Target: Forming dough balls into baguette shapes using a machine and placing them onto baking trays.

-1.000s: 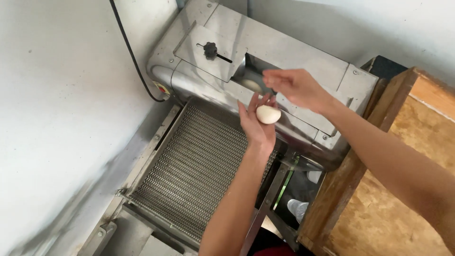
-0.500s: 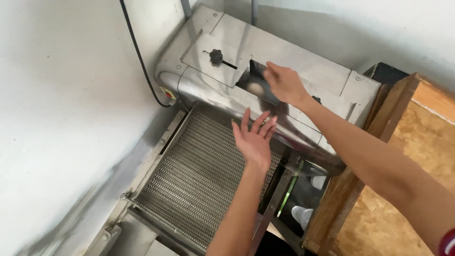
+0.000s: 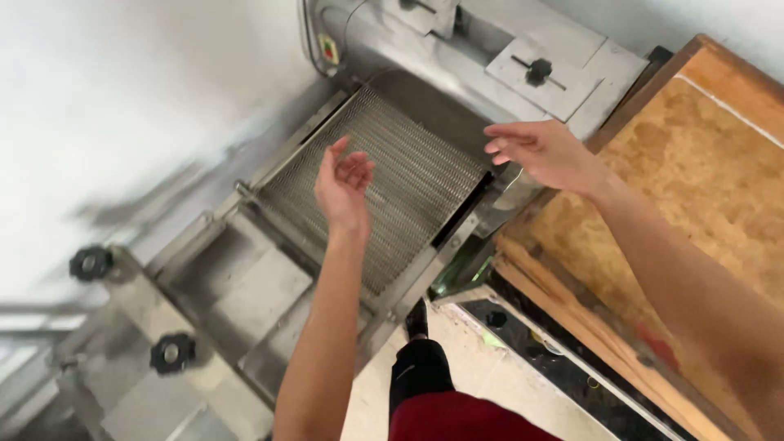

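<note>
My left hand (image 3: 343, 184) hangs over the wire-mesh belt (image 3: 408, 175) of the steel machine (image 3: 457, 57), palm up, fingers loosely spread, holding nothing. My right hand (image 3: 543, 151) hovers just off the belt's right edge, near the machine housing, fingers extended and relaxed, also with nothing in its grasp. Neither hand touches the mesh; both float above it.

The belt runs from the housing at the top down toward a flat steel tray (image 3: 245, 286) at the near end, with two black knobs (image 3: 171, 353) on the frame to the left. A plywood bench (image 3: 694, 188) stands close on the right.

Working well here, as I judge it, means keeping fingers well clear of the gap where the mesh passes under the housing, and keeping the palms flat and above the belt, not resting on it. I would hold the left hand centred over the mesh so anything on the belt meets an open palm, and keep the right arm from leaning on the bench edge, which crowds the machine's side. Nothing lies on the belt that I can see.
</note>
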